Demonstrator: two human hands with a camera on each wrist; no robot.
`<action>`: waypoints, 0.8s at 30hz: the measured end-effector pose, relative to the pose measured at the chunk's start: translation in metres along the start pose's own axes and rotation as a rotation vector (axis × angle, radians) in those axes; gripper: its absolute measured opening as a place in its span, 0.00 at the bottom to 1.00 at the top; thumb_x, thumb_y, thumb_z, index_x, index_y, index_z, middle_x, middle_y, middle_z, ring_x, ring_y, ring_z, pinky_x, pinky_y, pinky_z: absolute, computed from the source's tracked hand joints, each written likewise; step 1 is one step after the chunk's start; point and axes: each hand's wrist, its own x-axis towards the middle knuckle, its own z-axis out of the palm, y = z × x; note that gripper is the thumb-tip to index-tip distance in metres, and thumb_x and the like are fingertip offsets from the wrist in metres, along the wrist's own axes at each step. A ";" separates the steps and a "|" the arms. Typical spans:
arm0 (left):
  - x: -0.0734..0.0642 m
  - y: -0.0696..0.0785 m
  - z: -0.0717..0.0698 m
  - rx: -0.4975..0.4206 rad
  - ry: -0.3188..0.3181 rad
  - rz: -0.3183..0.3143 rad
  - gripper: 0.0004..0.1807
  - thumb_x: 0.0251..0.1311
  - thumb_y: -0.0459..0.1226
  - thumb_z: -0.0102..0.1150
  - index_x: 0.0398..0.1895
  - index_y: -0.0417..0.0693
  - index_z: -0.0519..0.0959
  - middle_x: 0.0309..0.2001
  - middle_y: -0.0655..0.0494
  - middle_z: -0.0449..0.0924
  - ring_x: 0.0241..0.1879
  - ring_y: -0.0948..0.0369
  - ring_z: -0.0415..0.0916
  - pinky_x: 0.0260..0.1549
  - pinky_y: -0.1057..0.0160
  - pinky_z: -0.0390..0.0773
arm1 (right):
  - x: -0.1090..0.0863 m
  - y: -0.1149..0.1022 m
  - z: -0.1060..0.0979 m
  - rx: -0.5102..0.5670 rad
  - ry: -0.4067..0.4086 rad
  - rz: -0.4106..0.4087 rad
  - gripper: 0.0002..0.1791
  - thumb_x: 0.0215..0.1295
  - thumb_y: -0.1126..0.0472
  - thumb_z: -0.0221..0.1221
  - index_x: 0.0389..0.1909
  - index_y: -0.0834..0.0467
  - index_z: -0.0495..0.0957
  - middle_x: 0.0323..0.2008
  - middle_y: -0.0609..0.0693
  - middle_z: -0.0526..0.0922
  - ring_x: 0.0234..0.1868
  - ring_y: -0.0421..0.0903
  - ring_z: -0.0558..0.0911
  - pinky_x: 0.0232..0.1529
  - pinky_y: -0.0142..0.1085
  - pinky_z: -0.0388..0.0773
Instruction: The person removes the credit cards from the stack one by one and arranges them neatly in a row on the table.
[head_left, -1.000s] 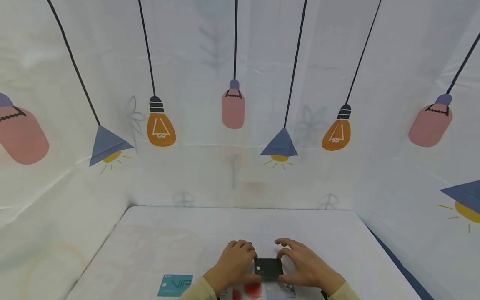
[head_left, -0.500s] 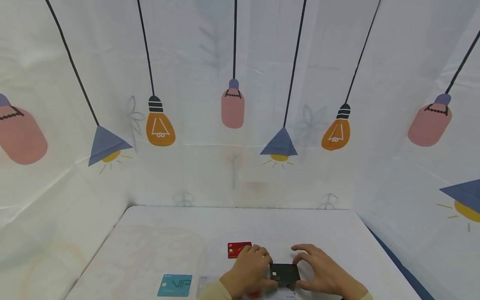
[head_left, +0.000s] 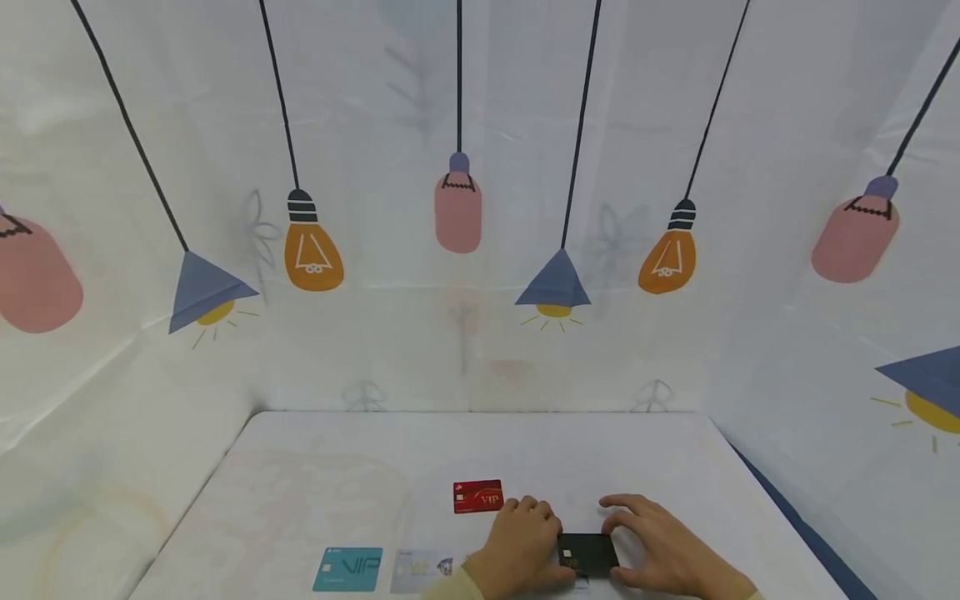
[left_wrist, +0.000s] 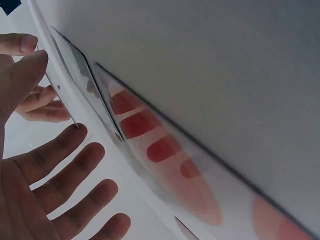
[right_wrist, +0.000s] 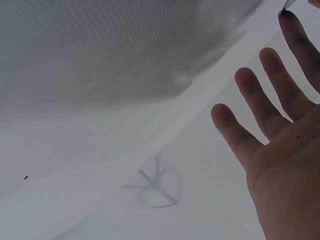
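A black card (head_left: 588, 553) lettered VIP is held between the two hands in the head view. The left hand (head_left: 521, 546) pinches its left edge between thumb and fingers, while the other fingers spread loosely in the left wrist view. At the card's right edge, the right hand (head_left: 667, 550) grips with thumb and a finger; its remaining fingers stay extended. Part of another card shows just below the black one, mostly covered. A red VIP card (head_left: 477, 497) lies on the table beyond the left hand. Red blotches mark a pale printed surface (left_wrist: 160, 145) in the left wrist view.
On the white table (head_left: 337, 467), a teal VIP card (head_left: 347, 570) lies at the front left. Beside it is a pale silver card (head_left: 420, 571), partly hidden by the left sleeve. White curtains (head_left: 405, 350) printed with lamps surround the table's back and sides.
Both hands have moved right and slightly nearer, carrying the black card along. The red card, hidden behind the left hand at first, is now uncovered, as is much of the silver card.
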 end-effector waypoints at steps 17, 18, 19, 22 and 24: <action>0.022 0.038 0.001 0.039 -0.073 -0.050 0.29 0.48 0.71 0.65 0.41 0.62 0.85 0.37 0.67 0.78 0.40 0.65 0.73 0.45 0.60 0.77 | -0.025 0.014 -0.015 0.014 -0.050 0.084 0.20 0.49 0.32 0.72 0.41 0.29 0.77 0.60 0.41 0.76 0.58 0.50 0.78 0.52 0.51 0.81; 0.023 0.039 0.001 0.039 -0.078 -0.051 0.29 0.48 0.71 0.65 0.41 0.62 0.85 0.37 0.67 0.78 0.40 0.64 0.73 0.45 0.60 0.77 | -0.025 0.014 -0.015 0.018 -0.057 0.091 0.20 0.49 0.32 0.72 0.41 0.29 0.77 0.61 0.41 0.76 0.58 0.51 0.78 0.52 0.52 0.81; 0.024 0.041 0.002 0.039 -0.084 -0.052 0.29 0.49 0.71 0.65 0.41 0.62 0.85 0.38 0.67 0.78 0.41 0.64 0.73 0.45 0.60 0.77 | -0.026 0.015 -0.015 0.022 -0.067 0.104 0.20 0.49 0.32 0.71 0.41 0.28 0.77 0.61 0.41 0.76 0.58 0.51 0.78 0.52 0.52 0.81; 0.026 0.046 0.002 0.050 -0.090 -0.050 0.27 0.50 0.69 0.65 0.40 0.62 0.85 0.38 0.67 0.78 0.42 0.64 0.73 0.47 0.59 0.76 | -0.028 0.017 -0.015 0.024 -0.068 0.108 0.18 0.49 0.33 0.72 0.38 0.28 0.77 0.60 0.41 0.76 0.57 0.51 0.78 0.51 0.51 0.81; 0.027 0.049 0.003 0.069 -0.083 -0.044 0.24 0.51 0.68 0.66 0.37 0.63 0.85 0.38 0.67 0.78 0.42 0.64 0.73 0.48 0.59 0.76 | -0.030 0.018 -0.014 0.013 -0.039 0.083 0.15 0.50 0.36 0.73 0.36 0.28 0.78 0.59 0.42 0.77 0.56 0.50 0.78 0.50 0.48 0.82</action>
